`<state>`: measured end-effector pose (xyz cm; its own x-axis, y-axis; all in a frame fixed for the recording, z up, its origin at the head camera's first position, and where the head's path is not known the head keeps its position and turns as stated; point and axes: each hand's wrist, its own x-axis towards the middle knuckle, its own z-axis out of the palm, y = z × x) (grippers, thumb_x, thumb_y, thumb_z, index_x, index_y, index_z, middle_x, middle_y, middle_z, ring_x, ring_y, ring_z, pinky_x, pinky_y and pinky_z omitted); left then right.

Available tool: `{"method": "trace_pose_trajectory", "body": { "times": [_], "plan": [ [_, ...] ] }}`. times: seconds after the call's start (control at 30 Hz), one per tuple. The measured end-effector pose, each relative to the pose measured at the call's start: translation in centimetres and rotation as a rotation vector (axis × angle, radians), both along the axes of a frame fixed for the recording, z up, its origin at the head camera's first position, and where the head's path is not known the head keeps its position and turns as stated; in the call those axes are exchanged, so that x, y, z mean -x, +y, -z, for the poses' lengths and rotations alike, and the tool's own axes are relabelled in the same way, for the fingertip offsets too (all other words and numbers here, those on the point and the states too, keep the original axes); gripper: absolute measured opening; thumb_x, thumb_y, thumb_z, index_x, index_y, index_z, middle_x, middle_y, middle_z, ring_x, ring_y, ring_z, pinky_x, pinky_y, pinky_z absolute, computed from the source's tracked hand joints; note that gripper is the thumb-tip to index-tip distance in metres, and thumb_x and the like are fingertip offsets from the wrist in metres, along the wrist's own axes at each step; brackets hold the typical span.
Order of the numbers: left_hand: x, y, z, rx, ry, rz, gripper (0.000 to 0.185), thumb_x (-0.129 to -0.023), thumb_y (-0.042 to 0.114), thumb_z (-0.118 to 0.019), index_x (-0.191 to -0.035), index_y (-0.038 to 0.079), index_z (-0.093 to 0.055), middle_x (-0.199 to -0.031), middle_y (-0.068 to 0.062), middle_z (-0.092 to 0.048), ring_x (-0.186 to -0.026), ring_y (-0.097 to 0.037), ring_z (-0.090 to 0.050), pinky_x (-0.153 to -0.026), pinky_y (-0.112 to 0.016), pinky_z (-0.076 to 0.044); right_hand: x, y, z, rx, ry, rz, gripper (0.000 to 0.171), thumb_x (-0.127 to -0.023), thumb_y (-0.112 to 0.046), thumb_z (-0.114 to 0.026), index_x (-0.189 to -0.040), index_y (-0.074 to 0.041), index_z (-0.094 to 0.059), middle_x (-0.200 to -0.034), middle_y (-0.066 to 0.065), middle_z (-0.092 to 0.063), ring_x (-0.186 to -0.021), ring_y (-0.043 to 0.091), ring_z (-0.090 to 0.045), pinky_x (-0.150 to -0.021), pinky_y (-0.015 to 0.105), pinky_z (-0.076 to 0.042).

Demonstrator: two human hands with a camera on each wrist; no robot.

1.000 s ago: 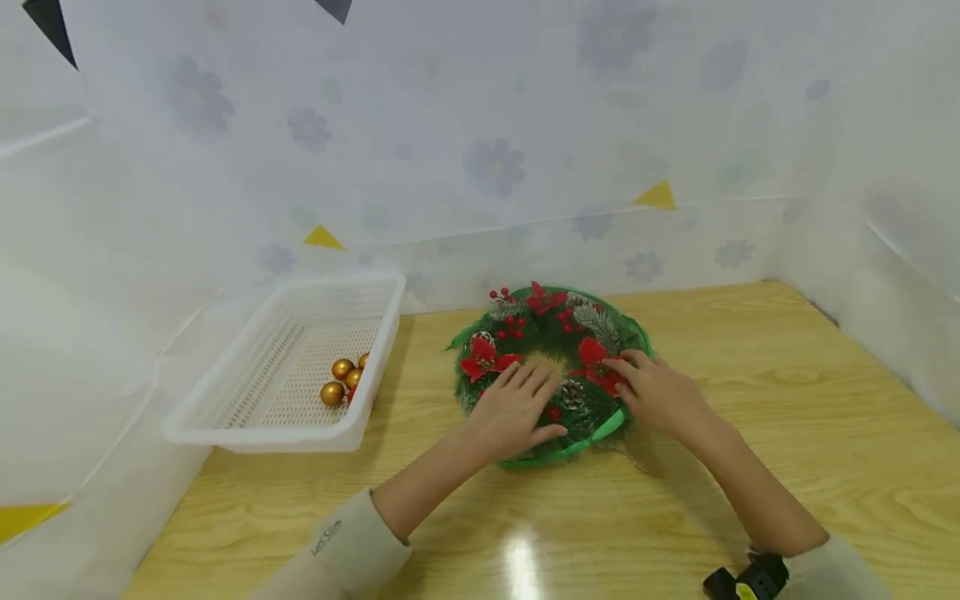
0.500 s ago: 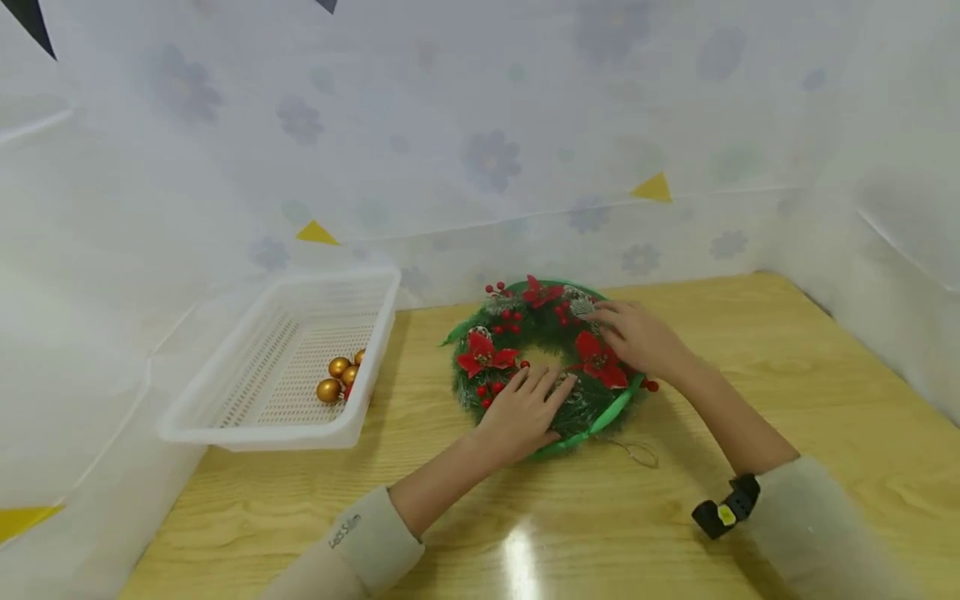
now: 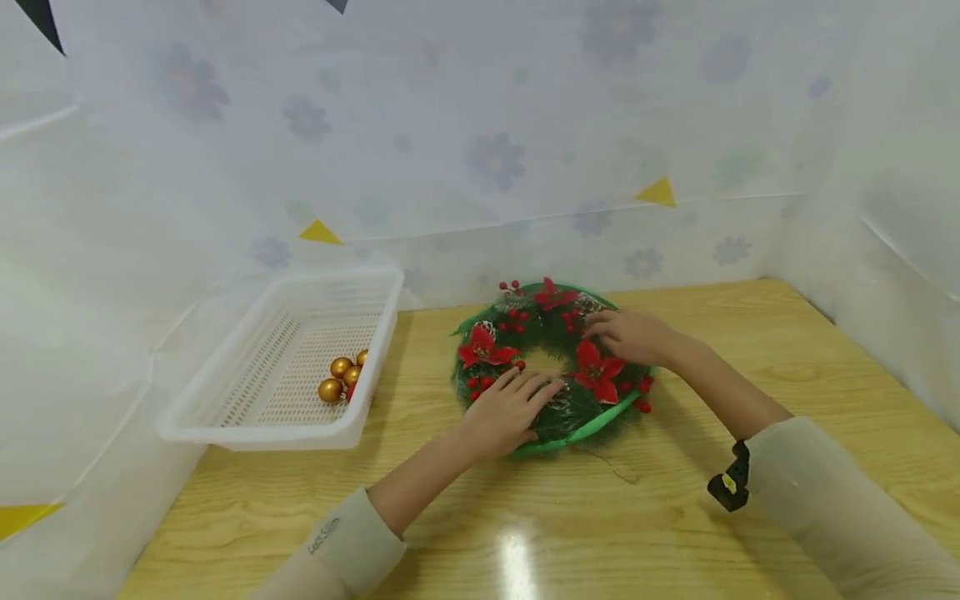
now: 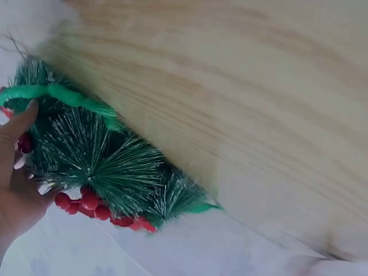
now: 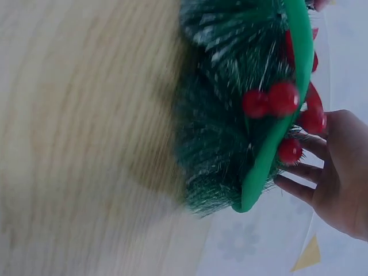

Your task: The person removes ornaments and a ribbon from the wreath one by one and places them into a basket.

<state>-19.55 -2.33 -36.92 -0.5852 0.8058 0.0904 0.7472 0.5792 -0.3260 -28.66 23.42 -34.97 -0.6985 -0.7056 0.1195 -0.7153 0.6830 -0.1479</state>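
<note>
A green wreath (image 3: 542,421) with red flowers, red berries and pine cones lies flat on the wooden table (image 3: 525,533). My left hand (image 3: 510,408) rests on its near left side with fingers spread flat. My right hand (image 3: 628,333) lies on its far right side, fingers extended over the foliage. The left wrist view shows the left hand (image 4: 14,184) against the wreath (image 4: 109,167) and its berries. The right wrist view shows the right hand (image 5: 339,184) with straight fingers touching the green rim of the wreath (image 5: 230,115).
A white perforated basket (image 3: 225,417) stands at the left with several gold baubles (image 3: 341,379) in its near right corner. A thin loop of string (image 3: 618,471) lies in front of the wreath. White flowered sheets wall in the table at back and sides.
My right hand has moved from the wreath's near right side to its far right side. The wreath has turned under both hands, and a berry cluster now shows at its right edge.
</note>
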Motion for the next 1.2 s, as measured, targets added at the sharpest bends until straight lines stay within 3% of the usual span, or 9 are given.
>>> {"method": "trace_pose_trajectory", "body": {
  "times": [0.13, 0.27, 0.4, 0.63, 0.83, 1.03, 1.2],
  "plan": [
    [0.4, -1.4, -0.6, 0.003, -0.066, 0.008, 0.089, -0.077, 0.038, -0.073, -0.145, 0.01, -0.024, -0.139, -0.005, -0.036, -0.127, -0.021, -0.034, -0.109, -0.037, -0.018, -1.7, 0.4, 0.0, -0.025, 0.025, 0.001, 0.027, -0.096, -0.01, -0.044, -0.115, 0.0, -0.061, -0.122, 0.022, -0.052, -0.111, 0.04, -0.047, -0.091, 0.053, -0.038],
    [1.0, -2.6, -1.1, 0.084, -0.061, -0.009, 0.086, -0.078, 0.031, -0.074, -0.145, 0.012, -0.025, -0.142, -0.003, -0.035, -0.131, -0.021, -0.029, -0.109, -0.038, -0.017, -3.6, 0.5, 0.0, -0.035, 0.031, 0.014, 0.029, -0.096, -0.016, -0.047, -0.118, -0.002, -0.06, -0.12, 0.02, -0.053, -0.111, 0.04, -0.047, -0.091, 0.053, -0.039],
    [1.9, -3.5, -1.3, 0.138, -0.006, 0.021, 0.08, -0.079, 0.021, -0.074, -0.144, 0.014, -0.028, -0.142, -0.003, -0.035, -0.133, -0.021, -0.025, -0.109, -0.039, -0.017, -5.3, 0.3, 0.0, -0.038, 0.02, 0.048, 0.031, -0.097, -0.018, -0.046, -0.119, 0.0, -0.059, -0.116, 0.019, -0.054, -0.108, 0.04, -0.048, -0.09, 0.054, -0.038],
    [4.2, -5.0, -0.9, 0.134, 0.161, 0.16, 0.074, -0.078, 0.007, -0.074, -0.14, 0.01, -0.035, -0.14, -0.007, -0.039, -0.131, -0.024, -0.03, -0.107, -0.04, -0.023, -8.1, -0.8, -0.5, -0.02, 0.014, 0.081, 0.03, -0.097, -0.018, -0.046, -0.114, 0.002, -0.061, -0.107, 0.018, -0.059, -0.1, 0.038, -0.054, -0.087, 0.051, -0.042],
    [5.2, -5.8, -1.2, 0.222, 0.229, 0.167, 0.072, -0.081, 0.005, -0.069, -0.143, 0.011, -0.032, -0.145, -0.008, -0.032, -0.132, -0.024, -0.027, -0.107, -0.038, -0.022, -10.2, -2.0, -0.9, -0.014, 0.012, 0.109, 0.03, -0.096, -0.019, -0.048, -0.114, 0.002, -0.061, -0.107, 0.019, -0.059, -0.099, 0.037, -0.055, -0.086, 0.051, -0.043],
    [4.6, -5.5, -2.4, 0.187, 0.134, 0.121, 0.067, -0.083, 0.003, -0.066, -0.142, 0.01, -0.034, -0.145, -0.01, -0.031, -0.132, -0.025, -0.028, -0.106, -0.038, -0.024, -9.8, -1.9, -1.3, 0.071, 0.043, 0.117, 0.031, -0.095, -0.018, -0.051, -0.118, 0.001, -0.059, -0.111, 0.019, -0.059, -0.1, 0.036, -0.055, -0.092, 0.054, -0.038],
    [2.5, -3.4, -3.0, 0.043, 0.042, 0.035, 0.05, -0.094, 0.014, -0.054, -0.14, 0.01, -0.038, -0.144, -0.009, -0.033, -0.13, -0.024, -0.032, -0.105, -0.033, -0.028, -7.3, -0.4, -1.3, 0.16, 0.057, 0.094, 0.026, -0.094, -0.011, -0.052, -0.115, -0.001, -0.062, -0.112, 0.015, -0.059, -0.104, 0.034, -0.052, -0.089, 0.051, -0.04]
  ]
}}
